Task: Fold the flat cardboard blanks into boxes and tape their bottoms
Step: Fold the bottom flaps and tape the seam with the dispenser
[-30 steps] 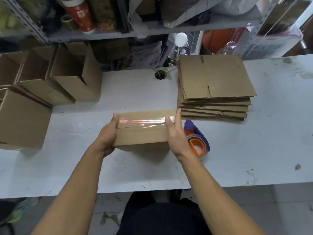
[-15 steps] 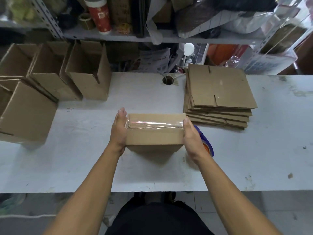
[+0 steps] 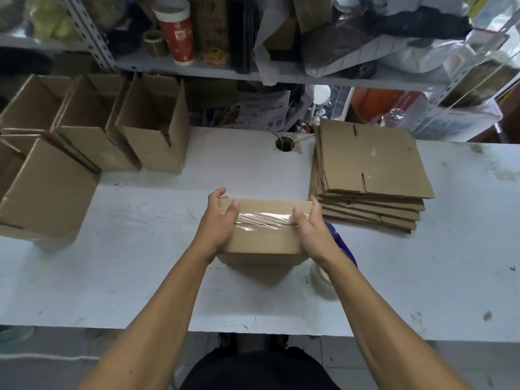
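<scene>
A small cardboard box (image 3: 263, 239) stands bottom-up in the middle of the white table (image 3: 140, 263), with clear tape (image 3: 264, 219) across its seam. My left hand (image 3: 218, 220) grips its left end, thumb on the tape. My right hand (image 3: 309, 229) grips its right end, thumb on the tape's other end. A stack of flat cardboard blanks (image 3: 368, 170) lies to the right at the back. The tape dispenser (image 3: 340, 249), blue with a tape roll, sits just behind my right wrist, mostly hidden.
Several folded open boxes (image 3: 152, 136) stand in a row at the back left, with a larger one (image 3: 47, 190) at the left edge. A cable hole (image 3: 284, 144) is at the table's back. A cluttered shelf (image 3: 197, 68) hangs over the back.
Both thumbs have come up onto the tape on the box. The box has hardly moved; my head has tilted so more of the shelf shows.
</scene>
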